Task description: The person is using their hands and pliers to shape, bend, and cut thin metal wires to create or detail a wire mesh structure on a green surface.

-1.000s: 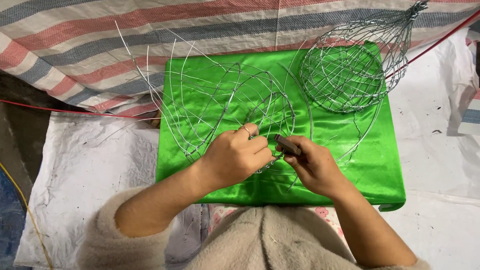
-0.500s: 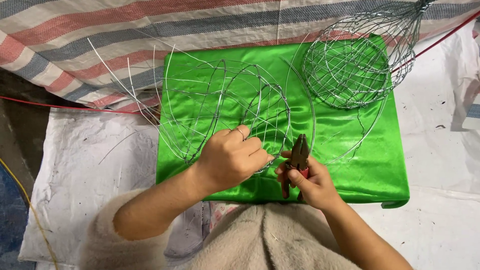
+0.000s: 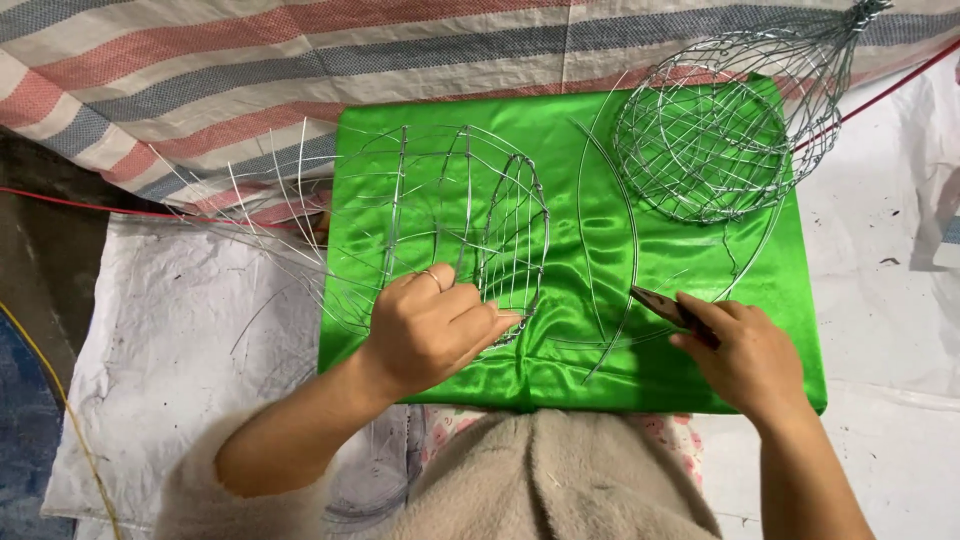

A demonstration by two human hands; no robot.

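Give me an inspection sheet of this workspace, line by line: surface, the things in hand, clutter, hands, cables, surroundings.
Surface: shiny green cloth spread flat over white sheeting.
Job's things: half-built wire frame lying on the cloth, with loose wire ends fanning off its left edge; pliers; a single curved wire beside the frame.
Clutter: finished round wire basket at the cloth's far right corner.
Grippers: left hand grips the frame's near edge, ring on one finger; right hand holds the pliers, tip pointing toward the frame.
Cables: red cord at left, yellow cord at lower left.
Surroundings: striped tarp behind; fuzzy beige garment on the person.
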